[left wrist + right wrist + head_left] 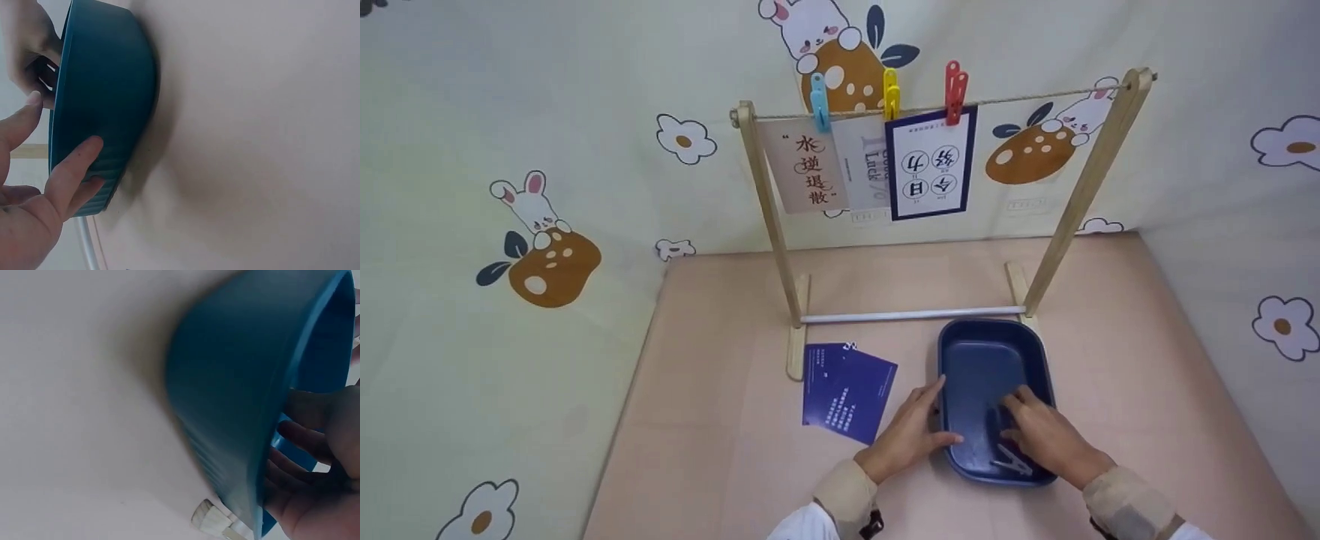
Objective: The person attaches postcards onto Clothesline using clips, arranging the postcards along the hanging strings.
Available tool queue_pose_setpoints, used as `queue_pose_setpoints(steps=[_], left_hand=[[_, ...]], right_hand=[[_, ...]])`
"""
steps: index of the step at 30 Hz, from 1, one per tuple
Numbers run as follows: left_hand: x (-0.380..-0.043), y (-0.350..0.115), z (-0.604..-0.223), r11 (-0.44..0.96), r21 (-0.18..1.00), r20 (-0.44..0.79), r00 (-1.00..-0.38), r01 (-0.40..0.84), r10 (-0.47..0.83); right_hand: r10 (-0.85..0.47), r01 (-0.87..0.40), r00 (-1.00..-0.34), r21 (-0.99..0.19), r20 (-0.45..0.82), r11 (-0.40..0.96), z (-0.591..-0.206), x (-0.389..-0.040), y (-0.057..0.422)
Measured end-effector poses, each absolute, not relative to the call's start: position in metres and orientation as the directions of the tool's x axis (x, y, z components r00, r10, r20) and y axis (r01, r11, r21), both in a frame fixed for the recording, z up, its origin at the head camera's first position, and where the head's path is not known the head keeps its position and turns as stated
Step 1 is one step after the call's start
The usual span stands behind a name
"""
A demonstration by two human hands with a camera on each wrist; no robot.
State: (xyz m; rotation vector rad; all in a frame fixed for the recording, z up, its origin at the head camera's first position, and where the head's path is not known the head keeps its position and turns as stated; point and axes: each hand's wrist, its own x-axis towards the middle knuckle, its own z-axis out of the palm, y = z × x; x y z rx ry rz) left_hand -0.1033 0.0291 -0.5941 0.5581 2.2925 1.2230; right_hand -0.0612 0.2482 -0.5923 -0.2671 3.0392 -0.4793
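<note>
A dark blue plastic basin (979, 382) stands on the table. My left hand (911, 431) holds its left side, thumb over the rim and fingers against the outer wall (107, 84). My right hand (1046, 435) reaches down inside the basin's right half, its fingers bent. A pale grey clothespin (1011, 459) lies on the basin floor just below these fingers. Something dark shows beside the right fingertips; I cannot tell whether they pinch it. In the right wrist view the basin wall partly hides the right fingers (298, 439).
Behind the basin stands a wooden rack (769, 210) with a cord. Blue (819, 101), yellow (891, 94) and red (955, 94) clothespins hold three cards on it. Dark blue cards (847, 394) lie overlapping to the basin's left. A white bar (911, 315) joins the rack's feet.
</note>
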Motion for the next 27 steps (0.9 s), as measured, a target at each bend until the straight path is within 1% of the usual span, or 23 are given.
queue_pose_setpoints(steps=[4, 9, 14, 17, 24, 27], left_hand=[[-0.099, 0.029, -0.601, 0.504, 0.853, -0.195, -0.814, 0.135, 0.548], [-0.094, 0.030, -0.605, 0.504, 0.850, -0.173, -0.825, 0.151, 0.538], [-0.096, 0.031, -0.605, 0.453, 0.883, -0.167, -0.817, 0.125, 0.551], [-0.096, 0.031, -0.605, 0.429, 0.897, -0.167, -0.814, 0.109, 0.557], [-0.098, 0.030, -0.603, 0.443, 0.886, -0.148, -0.823, 0.136, 0.549], [-0.098, 0.030, -0.604, 0.438, 0.894, -0.173, -0.827, 0.096, 0.535]], right_hand=[[-0.186, -0.158, -0.980, -0.311, -0.064, 0.937, -0.599, -0.056, 0.248], [-0.208, -0.174, -0.974, -0.286, -0.091, 0.942, -0.603, -0.050, 0.247], [-0.205, -0.171, -0.973, -0.269, -0.103, 0.948, -0.603, -0.051, 0.246], [-0.211, -0.178, -0.973, -0.275, -0.094, 0.945, -0.605, -0.052, 0.246], [-0.204, -0.175, -0.977, -0.313, -0.062, 0.933, -0.607, -0.056, 0.245], [-0.209, -0.187, -0.977, -0.314, -0.039, 0.931, -0.607, -0.056, 0.245]])
